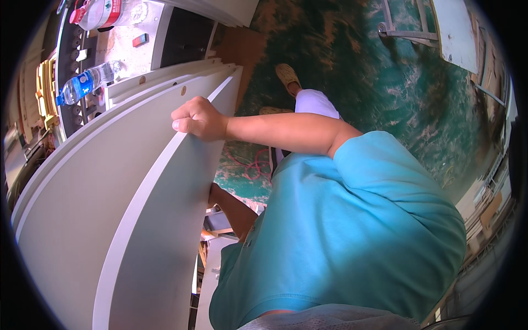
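Observation:
A large white panel [159, 242] stands on edge, leaning slightly, along my left side. My right hand [201, 118] is closed over its upper edge, with the thumb and curled fingers showing. Lower down, my left hand [213, 194] is at the panel's lower edge. Its fingers are hidden by the panel, so their shape does not show. Just beyond the held panel, several more white panels [93, 181] stand close together, and one has a small round mark near its top edge.
A clear bottle with a blue label [82, 85], a bigger bottle with a red cap [102, 14] and a small red-and-blue block [140, 40] lie on a worktop beyond the panels. A metal-framed stand [410, 34] is at the upper right of the dusty green floor [374, 82].

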Motion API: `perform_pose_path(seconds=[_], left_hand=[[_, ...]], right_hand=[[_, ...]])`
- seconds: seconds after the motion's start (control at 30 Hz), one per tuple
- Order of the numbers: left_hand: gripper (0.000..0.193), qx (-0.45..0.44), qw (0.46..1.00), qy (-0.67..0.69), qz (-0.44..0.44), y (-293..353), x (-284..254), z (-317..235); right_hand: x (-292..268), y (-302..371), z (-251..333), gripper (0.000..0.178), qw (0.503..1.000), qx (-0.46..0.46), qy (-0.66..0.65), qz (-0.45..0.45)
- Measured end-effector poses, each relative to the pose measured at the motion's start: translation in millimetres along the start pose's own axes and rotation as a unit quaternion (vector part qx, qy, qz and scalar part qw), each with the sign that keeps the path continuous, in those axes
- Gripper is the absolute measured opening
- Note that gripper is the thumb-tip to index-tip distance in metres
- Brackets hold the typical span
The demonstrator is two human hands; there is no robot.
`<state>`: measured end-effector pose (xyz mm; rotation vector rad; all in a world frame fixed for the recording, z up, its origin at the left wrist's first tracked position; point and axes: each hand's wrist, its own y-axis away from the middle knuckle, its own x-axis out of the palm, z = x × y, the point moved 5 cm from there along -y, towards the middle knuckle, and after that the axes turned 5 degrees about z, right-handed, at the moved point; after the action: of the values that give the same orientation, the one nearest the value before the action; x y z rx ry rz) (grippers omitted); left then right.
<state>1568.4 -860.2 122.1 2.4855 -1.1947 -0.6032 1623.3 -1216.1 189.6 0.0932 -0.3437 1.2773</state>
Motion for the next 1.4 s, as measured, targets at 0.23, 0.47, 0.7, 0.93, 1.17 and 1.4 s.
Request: perform_pose_path(seconds=[0.23, 0.47, 0.7, 0.93, 1.17, 1.4], left_hand=[[0.066, -0.005, 0.999, 0.037, -0.001, -19.1, 15.5, -20.6], [0.066, -0.007, 0.995, 0.100, -0.007, -32.1, 32.4, -37.7], [0.066, -0.032, 0.972, 0.229, -0.049, -50.4, 16.1, -73.3], [0.065, -0.074, 0.959, 0.273, -0.001, -68.5, 58.6, -86.6], [0.065, -0.093, 0.949, 0.301, 0.021, -60.0, 42.5, -72.9], [0.070, -0.103, 0.925, 0.343, 0.129, -87.1, 34.2, -1.6]], right_hand=[[4.8, -14.0, -2.4, 0.037, 0.997, -0.029, 0.032, -0.071], [24.3, -24.3, -10.6, 0.030, 0.963, -0.145, 0.170, -0.148], [63.5, -43.2, -11.1, 0.075, 0.961, -0.167, 0.219, -0.034], [69.7, -89.1, -7.5, 0.083, 0.918, -0.204, 0.339, 0.016], [76.0, -89.6, 2.0, 0.069, 0.963, -0.103, 0.220, 0.115], [65.2, -84.8, 5.7, 0.068, 0.934, -0.130, 0.314, 0.110]])
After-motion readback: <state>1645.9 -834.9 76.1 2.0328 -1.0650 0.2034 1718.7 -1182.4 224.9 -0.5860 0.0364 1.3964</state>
